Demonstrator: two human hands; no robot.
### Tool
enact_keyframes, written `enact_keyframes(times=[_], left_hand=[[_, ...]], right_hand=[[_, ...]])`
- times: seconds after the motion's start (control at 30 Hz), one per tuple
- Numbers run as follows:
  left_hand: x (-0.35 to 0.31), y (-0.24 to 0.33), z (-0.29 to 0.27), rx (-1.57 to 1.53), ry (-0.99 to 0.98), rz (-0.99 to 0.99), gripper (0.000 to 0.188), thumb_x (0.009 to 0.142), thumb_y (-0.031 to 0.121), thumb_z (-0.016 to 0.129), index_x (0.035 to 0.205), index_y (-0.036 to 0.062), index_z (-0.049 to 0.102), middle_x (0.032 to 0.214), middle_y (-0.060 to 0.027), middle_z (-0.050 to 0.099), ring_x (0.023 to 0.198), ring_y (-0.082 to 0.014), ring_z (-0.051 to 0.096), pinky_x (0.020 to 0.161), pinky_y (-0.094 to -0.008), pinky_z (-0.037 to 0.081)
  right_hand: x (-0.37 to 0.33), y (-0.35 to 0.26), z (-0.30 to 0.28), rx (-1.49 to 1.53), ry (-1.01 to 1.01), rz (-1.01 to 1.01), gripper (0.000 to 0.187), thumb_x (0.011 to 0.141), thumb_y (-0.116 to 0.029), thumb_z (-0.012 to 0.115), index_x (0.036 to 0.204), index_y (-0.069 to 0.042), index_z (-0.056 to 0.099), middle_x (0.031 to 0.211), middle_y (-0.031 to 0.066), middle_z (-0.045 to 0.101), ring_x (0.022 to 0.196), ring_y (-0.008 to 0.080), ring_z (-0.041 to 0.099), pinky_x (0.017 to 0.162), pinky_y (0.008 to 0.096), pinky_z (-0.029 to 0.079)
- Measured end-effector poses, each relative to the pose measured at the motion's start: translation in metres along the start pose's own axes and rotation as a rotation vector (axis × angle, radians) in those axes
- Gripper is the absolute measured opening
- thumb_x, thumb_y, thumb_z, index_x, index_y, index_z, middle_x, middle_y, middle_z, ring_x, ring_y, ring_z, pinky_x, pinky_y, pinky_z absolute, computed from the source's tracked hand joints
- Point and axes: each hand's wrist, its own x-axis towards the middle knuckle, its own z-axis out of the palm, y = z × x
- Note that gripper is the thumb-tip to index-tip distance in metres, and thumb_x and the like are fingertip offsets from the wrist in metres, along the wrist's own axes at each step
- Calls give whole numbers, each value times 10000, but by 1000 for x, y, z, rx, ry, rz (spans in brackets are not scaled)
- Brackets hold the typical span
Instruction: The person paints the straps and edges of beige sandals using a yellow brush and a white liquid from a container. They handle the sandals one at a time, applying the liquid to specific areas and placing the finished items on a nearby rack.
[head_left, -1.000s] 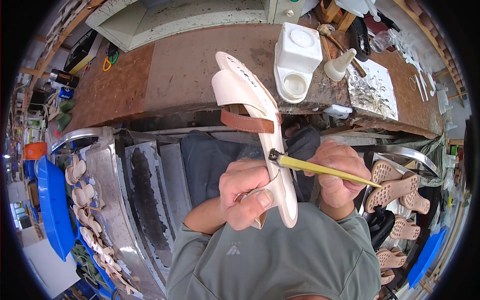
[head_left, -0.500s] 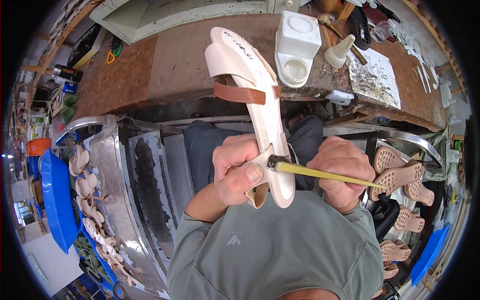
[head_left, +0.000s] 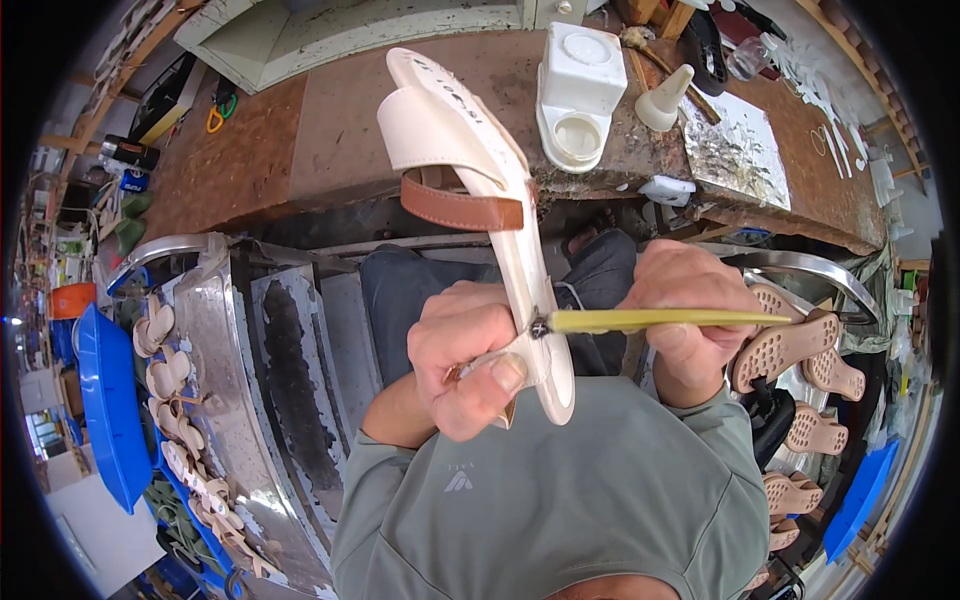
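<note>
A cream sandal upper on its pale base [head_left: 520, 262], with a brown strap [head_left: 462, 205], stands tilted in front of me. My left hand [head_left: 465, 355] grips it near its lower end, thumb pressed on the cream strap there. In my right hand [head_left: 692, 305] is a yellow-handled brush [head_left: 640, 320], its fingers closed round the handle. The dark bristle tip touches the sandal's edge just beside my left thumb and fingers. Part of the lower strap is hidden behind my left hand.
On the bench [head_left: 350, 120] stand a white glue pot [head_left: 582, 95] and a white nozzle bottle [head_left: 664, 100]. Scissors [head_left: 220, 112] lie at the far left. Several sandals [head_left: 170, 372] line the left rack; several tan soles [head_left: 790, 352] sit at right, near a metal rail.
The sandal has shifted slightly left and leans more. My right hand has risen, the brush now lies nearly level, and its tip has moved from the strap's face to the sandal's edge.
</note>
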Motion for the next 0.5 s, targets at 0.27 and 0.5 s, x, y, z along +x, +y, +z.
enact_keyframes(times=[0.27,0.5], left_hand=[[2,12,0,88,-35,0,130,682,61,491,577,5,435,522,-74,425,385,-201,365,375,-311,279],[5,15,-1,109,-70,12,96,635,25,483,573,7,411,523,-71,404,385,-203,344,368,-312,268]], right_hand=[[10,8,1,2,1,-49,144,714,-40,685,826,35,634,704,129,652,558,198,591,519,287,443],[22,18,0,-53,28,-91,168,704,-11,665,856,50,632,710,139,647,583,208,608,518,293,448]])
